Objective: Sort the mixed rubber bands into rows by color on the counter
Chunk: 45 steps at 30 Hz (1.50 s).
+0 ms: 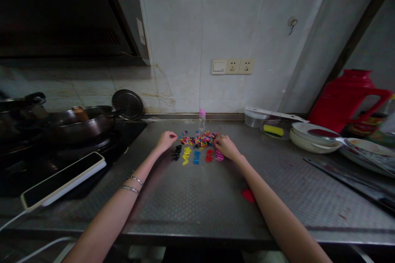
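A heap of small multicoloured rubber bands (199,140) lies on the metal counter. In front of it, bands are grouped by colour: black bands (176,153), yellow bands (186,155), blue bands (196,157), red bands (209,155) and pink bands (219,155). My left hand (166,141) is just left of the heap, fingertips pinched together; what is in them is too small to make out. At the heap's right edge, above the pink group, my right hand (227,146) has its fingers closed, their contents hidden. Behind the heap stands a clear bottle with a pink cap (202,119).
A phone on a white stand (66,181) sits by the stove at left, near a pan (89,125). On the right are a plastic tub (255,119), a yellow sponge (273,130), stacked bowls (311,141), a knife (345,178) and a red thermos (339,102). A red piece (247,195) lies beside my right forearm.
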Available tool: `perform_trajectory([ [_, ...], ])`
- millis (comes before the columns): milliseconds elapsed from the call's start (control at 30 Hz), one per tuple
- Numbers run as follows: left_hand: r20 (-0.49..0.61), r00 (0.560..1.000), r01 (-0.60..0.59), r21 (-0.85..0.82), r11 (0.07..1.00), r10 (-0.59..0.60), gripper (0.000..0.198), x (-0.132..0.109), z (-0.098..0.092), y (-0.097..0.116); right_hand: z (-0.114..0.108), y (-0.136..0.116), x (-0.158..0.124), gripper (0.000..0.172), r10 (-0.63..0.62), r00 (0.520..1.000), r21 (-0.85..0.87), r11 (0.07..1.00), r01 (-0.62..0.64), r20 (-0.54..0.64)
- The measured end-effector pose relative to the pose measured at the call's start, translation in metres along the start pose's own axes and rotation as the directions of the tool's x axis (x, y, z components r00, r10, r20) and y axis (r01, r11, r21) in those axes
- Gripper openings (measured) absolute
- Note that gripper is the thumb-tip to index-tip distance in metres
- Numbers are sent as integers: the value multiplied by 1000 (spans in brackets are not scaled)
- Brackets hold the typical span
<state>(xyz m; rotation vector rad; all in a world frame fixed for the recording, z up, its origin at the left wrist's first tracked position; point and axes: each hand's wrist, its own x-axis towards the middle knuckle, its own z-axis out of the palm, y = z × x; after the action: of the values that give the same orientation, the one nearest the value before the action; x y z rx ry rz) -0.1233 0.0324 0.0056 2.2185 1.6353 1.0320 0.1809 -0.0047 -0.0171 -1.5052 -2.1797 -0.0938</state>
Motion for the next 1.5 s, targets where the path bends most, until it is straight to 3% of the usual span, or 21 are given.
perform_trajectory([
  [167, 34, 999, 33, -108, 994, -30, 16, 0, 7, 7, 5, 1, 4, 20, -18, 1000, 15, 1000, 18, 12],
  [300, 89, 992, -73, -150, 986, 87, 17, -5, 16, 28, 5, 2, 6, 20, -32, 999, 17, 999, 32, 17],
  [433, 164, 978, -104, -151, 983, 128, 18, -13, 26, 51, 2, -1, 6, 19, -44, 999, 23, 999, 43, 27],
  [567, 227, 954, -165, -156, 974, 198, 16, -21, 35, 60, 1, -4, 6, 17, -41, 999, 29, 999, 40, 22],
  [733, 362, 894, -221, -158, 962, 264, 14, -27, 40, 62, 2, -3, 8, 17, -39, 998, 29, 999, 38, 41],
  [967, 378, 879, -252, -144, 957, 289, 17, -26, 34, 64, 4, -3, 10, 17, -52, 997, 1, 999, 52, 56],
  [1500, 275, 948, -109, -205, 973, 164, 30, -13, 20, 41, 2, -10, 14, 15, -34, 998, 32, 999, 32, 62],
])
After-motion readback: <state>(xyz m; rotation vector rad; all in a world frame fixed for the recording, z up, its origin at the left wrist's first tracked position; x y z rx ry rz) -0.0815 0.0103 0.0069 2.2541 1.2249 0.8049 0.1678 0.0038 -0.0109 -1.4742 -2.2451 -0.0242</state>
